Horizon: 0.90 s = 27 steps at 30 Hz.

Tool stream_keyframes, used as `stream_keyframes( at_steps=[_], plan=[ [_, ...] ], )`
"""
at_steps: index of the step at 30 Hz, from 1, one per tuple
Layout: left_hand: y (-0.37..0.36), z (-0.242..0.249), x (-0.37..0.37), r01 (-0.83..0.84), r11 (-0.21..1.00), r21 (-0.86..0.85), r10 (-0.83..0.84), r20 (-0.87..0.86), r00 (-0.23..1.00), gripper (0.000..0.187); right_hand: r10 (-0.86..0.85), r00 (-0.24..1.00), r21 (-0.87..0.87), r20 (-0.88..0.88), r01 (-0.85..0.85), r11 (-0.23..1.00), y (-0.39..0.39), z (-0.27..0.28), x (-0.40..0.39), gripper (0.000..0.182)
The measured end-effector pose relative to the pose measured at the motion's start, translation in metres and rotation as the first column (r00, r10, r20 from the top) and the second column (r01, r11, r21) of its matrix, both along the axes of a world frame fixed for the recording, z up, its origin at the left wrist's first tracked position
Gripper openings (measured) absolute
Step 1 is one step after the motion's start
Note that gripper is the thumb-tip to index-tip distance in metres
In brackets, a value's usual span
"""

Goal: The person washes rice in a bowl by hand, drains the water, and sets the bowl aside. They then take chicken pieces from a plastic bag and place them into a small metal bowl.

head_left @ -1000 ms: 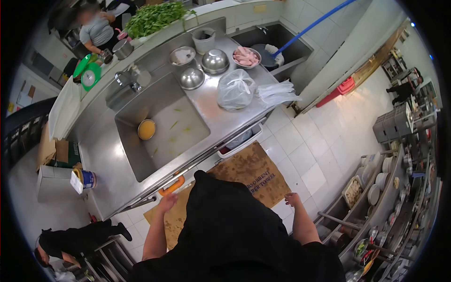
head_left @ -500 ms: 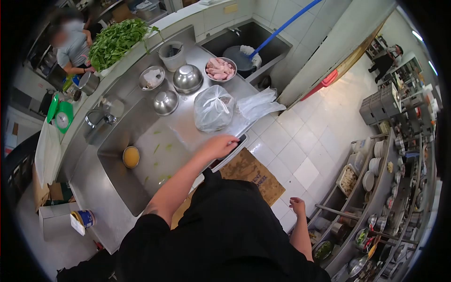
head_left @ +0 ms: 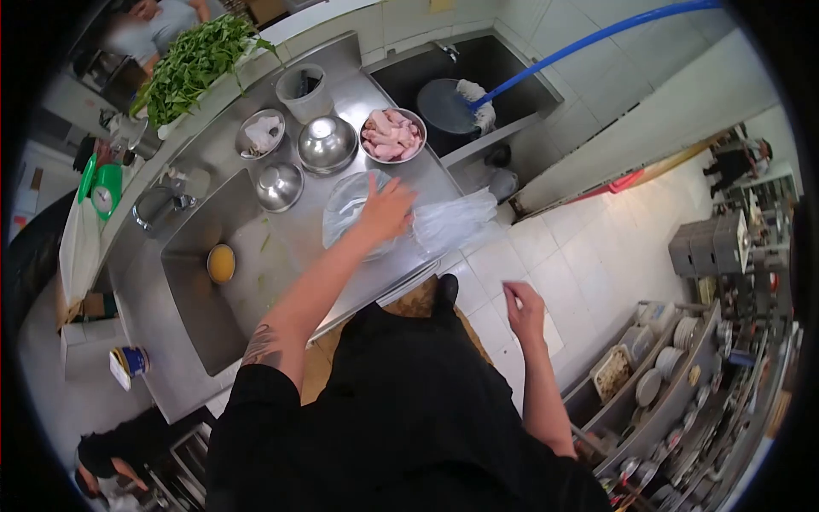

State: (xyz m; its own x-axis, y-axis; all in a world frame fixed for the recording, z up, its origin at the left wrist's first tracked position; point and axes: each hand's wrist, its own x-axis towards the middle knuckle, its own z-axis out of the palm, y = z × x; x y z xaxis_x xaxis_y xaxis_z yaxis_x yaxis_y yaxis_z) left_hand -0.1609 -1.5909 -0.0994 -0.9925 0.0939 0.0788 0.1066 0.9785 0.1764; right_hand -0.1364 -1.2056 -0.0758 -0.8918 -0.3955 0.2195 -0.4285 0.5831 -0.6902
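My left hand (head_left: 388, 212) is over a clear plastic bag (head_left: 344, 210) on the steel counter, its fingers spread and slightly blurred; they hide the top of the bag. A second, flatter plastic bag (head_left: 454, 224) lies just right of it. My right hand (head_left: 523, 309) hangs above the tiled floor with its fingers curled in and nothing visible in them. Behind the bags stand a bowl of raw pink meat pieces (head_left: 393, 136), an upturned steel bowl (head_left: 328, 143), a smaller steel bowl (head_left: 280, 187) and a bowl with white scraps (head_left: 262, 134).
A sink (head_left: 200, 299) at left holds a cup of yellow liquid (head_left: 221, 264). Leafy greens (head_left: 196, 68) lie on the ledge. A pan (head_left: 445, 107) and a blue-handled tool (head_left: 589, 41) are in the back sink. Shelves (head_left: 636, 384) stand at right. Other people are farther off.
My left hand has moved from the counter's front edge up onto the tied plastic bag. My right hand is raised higher. The view has shifted, and a shoe now shows below the counter.
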Motion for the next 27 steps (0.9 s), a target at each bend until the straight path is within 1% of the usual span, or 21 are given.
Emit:
stream_keyframes(
  at_steps=[1, 2, 4, 6, 7, 9, 11, 13, 15, 16, 17, 18, 19, 20, 21, 22, 23, 24, 25, 26, 27],
  plan=[
    [-0.001, -0.001, -0.005, -0.017, 0.998, -0.056, 0.027, 0.184, 0.983, 0.056, 0.106, 0.994, 0.007, -0.026, -0.106, 0.994, -0.021, 0.009, -0.030, 0.011],
    [-0.001, -0.003, -0.006, -0.033, 0.997, -0.066, 0.046, 0.192, 0.980, 0.056, 0.208, 0.977, 0.014, -0.052, -0.208, 0.978, -0.040, 0.017, -0.058, 0.013],
    [0.004, -0.007, 0.000, -0.055, 0.990, -0.128, 0.075, 0.161, 0.984, 0.053, 0.409, 0.902, 0.096, -0.137, -0.398, 0.912, -0.069, 0.026, -0.102, 0.033],
    [0.004, -0.005, 0.002, -0.081, 0.987, -0.136, 0.104, 0.173, 0.980, 0.050, 0.563, 0.810, 0.310, -0.167, -0.498, 0.810, -0.093, 0.035, -0.128, 0.057],
    [0.005, -0.005, 0.006, -0.089, 0.986, -0.143, 0.114, 0.177, 0.978, 0.048, 0.583, 0.797, 0.304, -0.160, -0.522, 0.797, -0.101, 0.027, -0.138, 0.057],
    [0.006, -0.005, 0.007, -0.112, 0.980, -0.163, 0.144, 0.205, 0.968, 0.047, 0.758, 0.624, 0.520, -0.189, -0.591, 0.616, -0.115, -0.002, -0.150, 0.068],
    [0.001, -0.002, 0.015, -0.159, 0.968, -0.192, 0.200, 0.216, 0.956, 0.047, 0.797, 0.593, 0.508, -0.115, -0.654, 0.560, -0.128, -0.044, -0.166, 0.065],
    [-0.004, -0.003, 0.022, -0.183, 0.965, -0.188, 0.221, 0.205, 0.954, 0.046, 0.818, 0.573, 0.506, -0.042, -0.694, 0.512, -0.139, -0.048, -0.174, 0.062],
    [-0.013, -0.002, 0.034, -0.204, 0.964, -0.170, 0.232, 0.165, 0.959, 0.045, 0.691, 0.703, 0.280, 0.170, -0.707, 0.650, -0.147, -0.048, -0.171, 0.054],
    [-0.018, -0.002, 0.041, -0.199, 0.969, -0.149, 0.218, 0.129, 0.967, 0.044, 0.702, 0.693, 0.280, 0.167, -0.715, 0.640, -0.153, -0.036, -0.165, 0.054],
    [-0.020, -0.002, 0.047, -0.212, 0.966, -0.149, 0.231, 0.125, 0.965, 0.044, 0.653, 0.724, 0.154, 0.222, -0.687, 0.710, -0.160, -0.023, -0.160, 0.052],
    [-0.023, -0.002, 0.052, -0.262, 0.960, -0.096, 0.262, -0.012, 0.965, 0.047, 0.607, 0.743, 0.030, 0.282, -0.639, 0.769, -0.169, -0.010, -0.156, 0.051],
    [-0.024, 0.002, 0.056, -0.306, 0.951, -0.039, 0.297, -0.148, 0.943, 0.049, 0.620, 0.735, 0.033, 0.274, -0.652, 0.758, -0.177, -0.001, -0.150, 0.051],
    [-0.025, 0.007, 0.063, -0.323, 0.946, -0.042, 0.313, -0.157, 0.937, 0.049, 0.563, 0.761, -0.046, 0.322, -0.581, 0.812, -0.185, 0.005, -0.143, 0.052],
    [-0.019, 0.019, 0.069, -0.388, 0.891, 0.237, 0.436, -0.209, 0.875, 0.054, 0.503, 0.778, -0.120, 0.378, -0.497, 0.859, -0.195, 0.008, -0.136, 0.053],
    [-0.009, 0.024, 0.075, -0.399, 0.767, 0.503, 0.559, -0.219, 0.799, 0.059, 0.511, 0.772, -0.117, 0.377, -0.508, 0.854, -0.206, 0.005, -0.129, 0.053],
    [0.004, 0.018, 0.078, -0.406, 0.760, 0.507, 0.568, -0.216, 0.794, 0.059, 0.518, 0.810, -0.143, 0.275, -0.498, 0.855, -0.216, -0.001, -0.119, 0.056],
    [0.017, 0.010, 0.077, -0.354, 0.368, 0.860, 0.709, -0.013, 0.705, 0.062, 0.513, 0.842, -0.172, 0.167, -0.487, 0.856, -0.226, -0.004, -0.109, 0.059],
    [0.023, 0.007, 0.075, -0.210, -0.130, 0.969, 0.723, 0.237, 0.648, 0.065, 0.516, 0.840, -0.170, 0.165, -0.491, 0.854, -0.236, -0.003, -0.097, 0.059],
    [0.021, 0.006, 0.074, -0.202, -0.130, 0.971, 0.727, 0.232, 0.646, 0.065, 0.580, 0.788, -0.211, 0.204, -0.543, 0.812, -0.249, -0.001, -0.086, 0.060],
    [0.017, 0.005, 0.073, -0.205, -0.062, 0.977, 0.746, 0.181, 0.641, 0.067, 0.643, 0.728, -0.254, 0.238, -0.592, 0.765, -0.260, 0.000, -0.079, 0.062]
  ],
)
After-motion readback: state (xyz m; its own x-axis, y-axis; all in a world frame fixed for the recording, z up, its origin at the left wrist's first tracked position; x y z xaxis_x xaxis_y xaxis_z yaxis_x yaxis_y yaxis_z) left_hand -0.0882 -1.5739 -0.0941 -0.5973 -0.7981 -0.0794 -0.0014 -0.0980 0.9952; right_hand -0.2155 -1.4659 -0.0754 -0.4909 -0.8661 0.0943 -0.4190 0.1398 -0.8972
